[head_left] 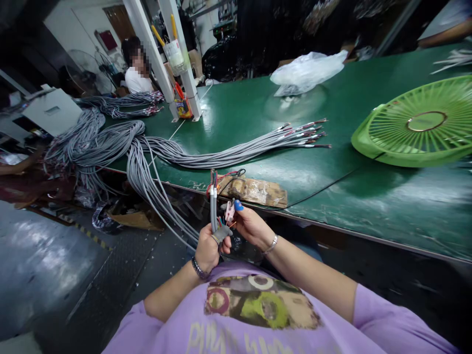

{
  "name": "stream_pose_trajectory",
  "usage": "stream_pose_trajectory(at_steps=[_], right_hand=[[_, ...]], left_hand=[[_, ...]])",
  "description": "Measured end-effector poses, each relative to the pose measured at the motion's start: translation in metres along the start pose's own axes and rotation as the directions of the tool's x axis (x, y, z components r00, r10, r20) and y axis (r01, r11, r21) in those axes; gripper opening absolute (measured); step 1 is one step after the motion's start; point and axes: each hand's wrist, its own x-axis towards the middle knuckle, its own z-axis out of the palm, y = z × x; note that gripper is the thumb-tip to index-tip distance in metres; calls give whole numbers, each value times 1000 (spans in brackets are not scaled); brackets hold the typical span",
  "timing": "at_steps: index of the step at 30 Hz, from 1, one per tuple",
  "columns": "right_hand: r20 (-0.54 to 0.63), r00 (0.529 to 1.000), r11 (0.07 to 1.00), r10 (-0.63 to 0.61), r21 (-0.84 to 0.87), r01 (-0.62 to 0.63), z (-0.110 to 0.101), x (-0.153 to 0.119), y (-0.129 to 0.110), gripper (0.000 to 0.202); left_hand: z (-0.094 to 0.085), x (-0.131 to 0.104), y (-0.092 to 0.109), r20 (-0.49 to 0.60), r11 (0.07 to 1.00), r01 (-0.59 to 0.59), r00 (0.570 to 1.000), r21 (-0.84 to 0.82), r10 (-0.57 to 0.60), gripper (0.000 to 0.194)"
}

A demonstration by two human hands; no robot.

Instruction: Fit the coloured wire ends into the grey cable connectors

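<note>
My left hand (208,250) is closed around a few grey cables (213,210) at the table's front edge, its thumb wrapped in a grey cover. Thin coloured wires fan out of the cable ends, some upright and some by the thumb. Close beside it, my right hand (252,227) pinches a small pink-and-white piece (230,211) near those wires; its kind is not clear. A blue cover sits on the right thumb. Just beyond both hands, a worn wooden block (260,191) lies on the green table (236,108), with red and black leads at its left end.
A long bundle of grey cables (221,158) lies across the table and hangs over its front edge at left. A green fan (424,123) stands right, its dark cord running toward the block. A plastic bag (308,71) and white posts (184,54) are behind. A person (138,69) sits back left.
</note>
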Motion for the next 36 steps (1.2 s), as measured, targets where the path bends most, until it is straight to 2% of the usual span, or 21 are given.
stream_pose_trajectory(at_steps=[6, 9, 12, 15, 18, 22, 27, 29, 31, 33, 34, 36], right_hand=[[45, 993, 993, 110, 28, -112, -6, -5, 1, 45], [64, 985, 986, 163, 35, -165, -7, -7, -2, 42], [57, 989, 990, 137, 10, -137, -5, -8, -5, 34], [41, 995, 996, 89, -35, -87, -3, -9, -6, 27], [26, 997, 995, 72, -65, -70, -3, -10, -5, 30], [17, 999, 993, 36, -113, -34, -2, -10, -5, 36], [75, 993, 992, 94, -92, -87, 0, -6, -7, 38], [40, 998, 988, 42, -151, -35, 0, -5, -7, 38], [-35, 993, 950, -112, -296, 97, 0, -6, -6, 38], [-71, 958, 866, -276, -452, 216, -1, -6, -4, 42], [-69, 946, 834, -318, -495, 244, -2, -7, -3, 46], [-46, 960, 859, -277, -459, 226, -3, -6, 0, 51]], left_hand=[[-2, -11, 3, -13, 999, -34, 999, -7, 34, 31], [-2, -16, 5, -51, 995, -103, 993, -8, 102, 30], [-1, -17, 5, -87, 985, -171, 981, 13, 171, 28], [1, -14, 5, -96, 982, -187, 977, 31, 189, 29], [3, -12, 7, -85, 985, -173, 981, 14, 173, 28], [4, -11, 11, -34, 996, -88, 996, -20, 88, 27], [4, -9, 12, -2, 998, -43, 999, -43, 43, 28], [3, -8, 10, -2, 998, -42, 999, -38, 42, 27], [3, -6, 8, -1, 999, -42, 999, -32, 42, 27], [3, -5, 7, 5, 999, -44, 999, -30, 45, 27], [3, -5, 6, 9, 999, -46, 999, -29, 47, 27], [3, -4, 6, 13, 999, -46, 999, -24, 47, 26]])
